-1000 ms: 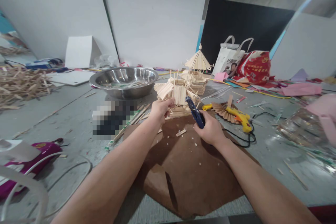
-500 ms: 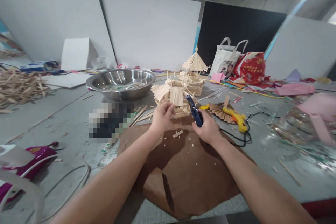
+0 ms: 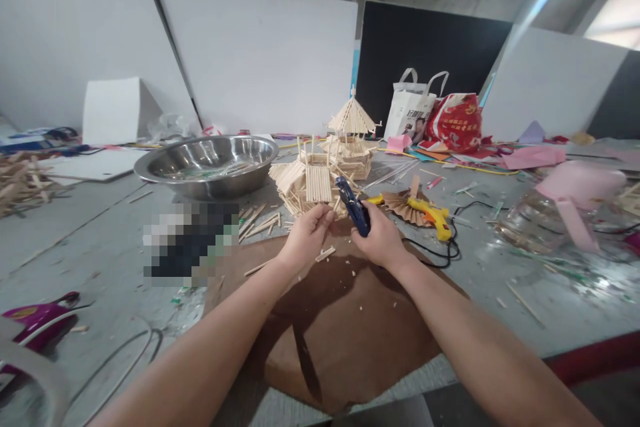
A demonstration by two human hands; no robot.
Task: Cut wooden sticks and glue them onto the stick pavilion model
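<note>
My left hand (image 3: 309, 235) is closed in a pinch just in front of a small pavilion model (image 3: 319, 183) built of thin wooden sticks. Whatever lies between its fingertips is too small to make out. In my right hand (image 3: 381, 233) is a dark blue hand tool (image 3: 354, 207), apparently pliers, its head pointing up and left near the model's right side. Behind the front part rises a second stick-built piece with a pointed roof (image 3: 353, 117). A short stick piece (image 3: 325, 254) lies on the brown sheet (image 3: 365, 340) under my hands.
A steel basin (image 3: 205, 188) stands at the left behind loose sticks (image 3: 263, 223). To the right lie a yellow glue gun (image 3: 433, 215) with a black cord and a pink-topped clear jug (image 3: 530, 220). A purple tool (image 3: 43, 323) sits at the left edge; bags (image 3: 455, 123) stand behind.
The view has turned right, so the scene sits further left. My left hand has come down from the model's roof panel. The blue tool stays in my right hand.
</note>
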